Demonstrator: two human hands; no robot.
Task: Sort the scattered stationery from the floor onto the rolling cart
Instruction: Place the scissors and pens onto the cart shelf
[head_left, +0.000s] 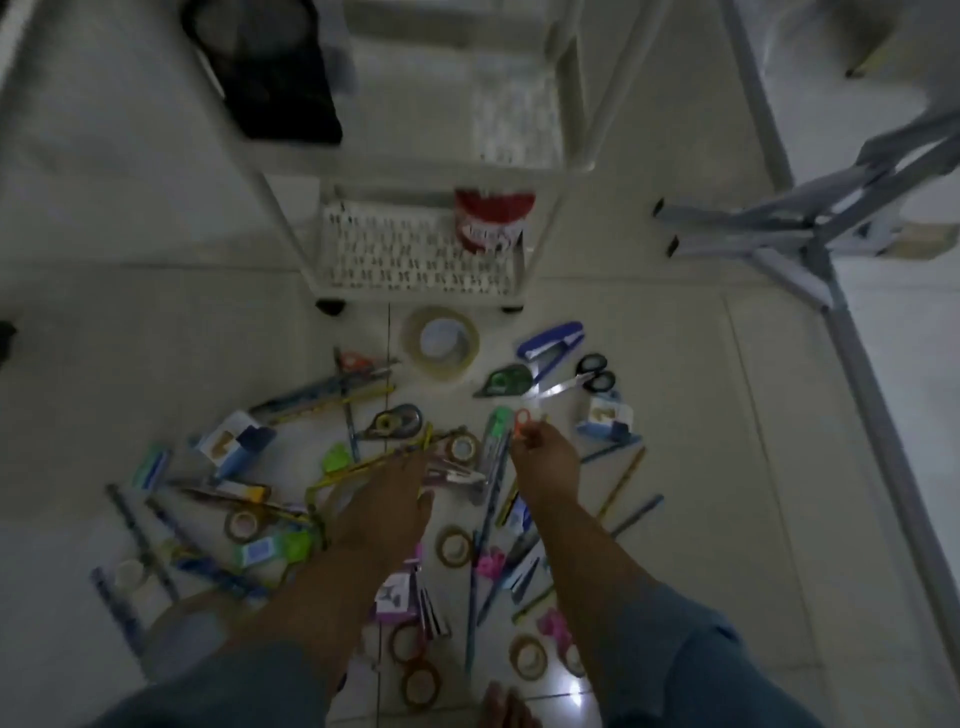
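Stationery lies scattered over the white tiled floor: a large tape roll (440, 342), a blue stapler (551, 343), black-handled scissors (589, 378), a green correction tape (506, 382), pens, rulers and small tape rolls. My right hand (543, 460) pinches a small orange-handled item (522, 422) just above the pile. My left hand (387, 496) reaches down onto the pile by a yellow ruler (363, 470) and a small tape roll (464, 447); whether it grips anything is unclear. The white rolling cart (415, 249) stands just beyond the pile.
A red container (493, 221) sits on the cart's bottom shelf, a black object (275, 78) on an upper shelf. Grey metal frame legs (779, 234) stand at the right. A bare foot (506, 706) shows at the bottom edge.
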